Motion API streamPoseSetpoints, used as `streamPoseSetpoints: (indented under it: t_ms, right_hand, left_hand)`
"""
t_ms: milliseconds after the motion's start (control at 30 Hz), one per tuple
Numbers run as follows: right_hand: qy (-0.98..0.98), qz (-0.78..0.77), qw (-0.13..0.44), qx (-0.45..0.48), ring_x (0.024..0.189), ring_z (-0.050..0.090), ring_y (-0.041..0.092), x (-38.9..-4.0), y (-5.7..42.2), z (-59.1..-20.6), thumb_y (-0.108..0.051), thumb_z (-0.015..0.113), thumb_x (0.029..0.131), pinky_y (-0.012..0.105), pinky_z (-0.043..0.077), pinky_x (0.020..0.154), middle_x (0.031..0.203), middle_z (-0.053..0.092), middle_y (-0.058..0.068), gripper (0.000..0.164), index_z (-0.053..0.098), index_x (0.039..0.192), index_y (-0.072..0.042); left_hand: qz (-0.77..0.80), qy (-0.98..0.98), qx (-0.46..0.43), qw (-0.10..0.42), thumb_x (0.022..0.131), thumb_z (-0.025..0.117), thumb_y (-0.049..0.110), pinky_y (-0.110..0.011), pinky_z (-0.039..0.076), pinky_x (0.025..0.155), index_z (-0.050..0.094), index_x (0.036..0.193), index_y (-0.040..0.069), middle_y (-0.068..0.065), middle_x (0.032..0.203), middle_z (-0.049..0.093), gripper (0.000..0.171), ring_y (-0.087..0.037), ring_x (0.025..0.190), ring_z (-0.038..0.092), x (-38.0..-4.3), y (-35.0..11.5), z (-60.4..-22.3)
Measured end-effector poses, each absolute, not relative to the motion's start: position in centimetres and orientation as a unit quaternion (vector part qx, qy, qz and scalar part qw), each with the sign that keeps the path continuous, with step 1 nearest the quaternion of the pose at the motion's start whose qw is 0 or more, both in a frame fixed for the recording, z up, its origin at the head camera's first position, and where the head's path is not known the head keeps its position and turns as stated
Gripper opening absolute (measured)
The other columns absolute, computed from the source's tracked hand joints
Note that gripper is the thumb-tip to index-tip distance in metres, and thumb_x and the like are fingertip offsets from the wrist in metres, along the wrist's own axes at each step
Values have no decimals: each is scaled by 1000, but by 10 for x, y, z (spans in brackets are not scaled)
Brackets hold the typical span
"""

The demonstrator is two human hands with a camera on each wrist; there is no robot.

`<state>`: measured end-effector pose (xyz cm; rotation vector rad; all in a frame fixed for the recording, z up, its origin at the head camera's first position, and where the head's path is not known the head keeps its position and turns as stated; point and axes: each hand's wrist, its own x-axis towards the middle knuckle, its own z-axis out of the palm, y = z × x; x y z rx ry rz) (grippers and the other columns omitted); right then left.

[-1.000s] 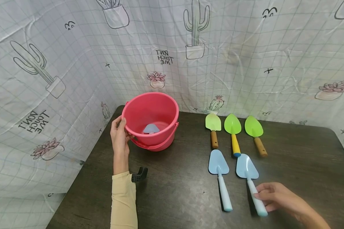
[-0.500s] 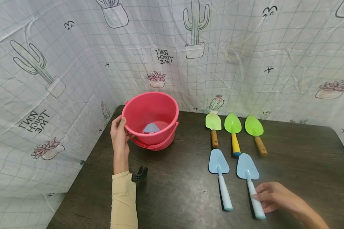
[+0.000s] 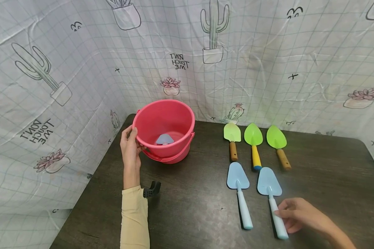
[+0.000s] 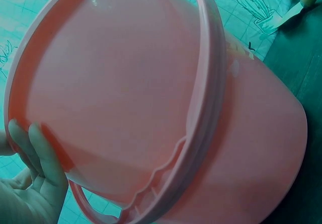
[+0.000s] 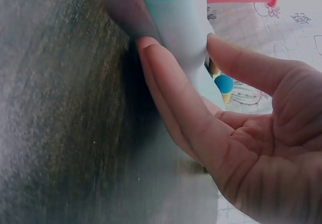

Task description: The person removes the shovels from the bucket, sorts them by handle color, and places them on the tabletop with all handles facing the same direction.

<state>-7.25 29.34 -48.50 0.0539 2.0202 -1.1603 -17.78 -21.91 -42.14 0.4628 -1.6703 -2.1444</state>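
Observation:
My left hand [image 3: 130,147] grips the rim of a pink bucket [image 3: 187,147] on its left side, thumb and fingers over the edge. A pale blue-grey blade [image 3: 165,139] shows at the bottom inside the bucket. At the right, my right hand [image 3: 299,216] pinches the handle of a light blue trowel [image 3: 268,181]. The right wrist view has the thumb on one side of the white handle [image 5: 178,27] and fingers along the other, close to the tabletop. A second light blue trowel [image 3: 238,175] lies parallel, just left of it.
Behind the blue trowels lie three green-bladed ones: a pale green trowel [image 3: 232,133] with a wooden handle, a yellow-handled trowel [image 3: 253,135], and another wooden-handled trowel [image 3: 276,138]. The dark table [image 3: 187,207] backs onto a white cactus-print cloth [image 3: 261,69].
The right blue trowel's handle end has shifted slightly left and toward me, with my right hand staying at the handle. The left hand and bucket have not moved.

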Motion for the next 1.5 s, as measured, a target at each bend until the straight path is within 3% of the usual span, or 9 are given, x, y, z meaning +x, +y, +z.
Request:
streamPoseSetpoints:
  t_ms: [367,600,900,1500]
  right_hand:
    - [817,-443,368,13,78,67,22,-77,302,-480,-29,61,105,37,61,68,84,68,4,34,69,103,4]
    - [842,-436,319,-3,80,69,23,-83,304,-464,-28,55,108,34,61,70,88,70,7,37,68,107,6]
    - [845,-438,307,-10,81,68,21,-88,294,-446,-28,51,110,34,61,73,91,71,7,39,68,110,7]
    - [843,-467,257,-65,81,71,23,-95,262,-417,-23,55,109,34,61,74,94,72,13,32,68,109,6]
  left_hand:
    - [-760,-597,167,193,108,57,24,-19,51,55,51,144,7,2,81,68,40,-6,56,61,-177,-219,-421]
    - [-762,-596,165,194,107,57,24,-19,51,55,52,144,7,0,82,68,40,-6,56,61,-177,-219,-420]
    - [-761,-597,165,190,107,57,23,-19,51,55,52,144,7,-1,83,68,40,-7,56,61,-177,-220,-420]
    - [-762,-597,159,194,107,57,23,-19,50,54,52,143,6,0,82,68,40,-6,55,61,-178,-221,-422]
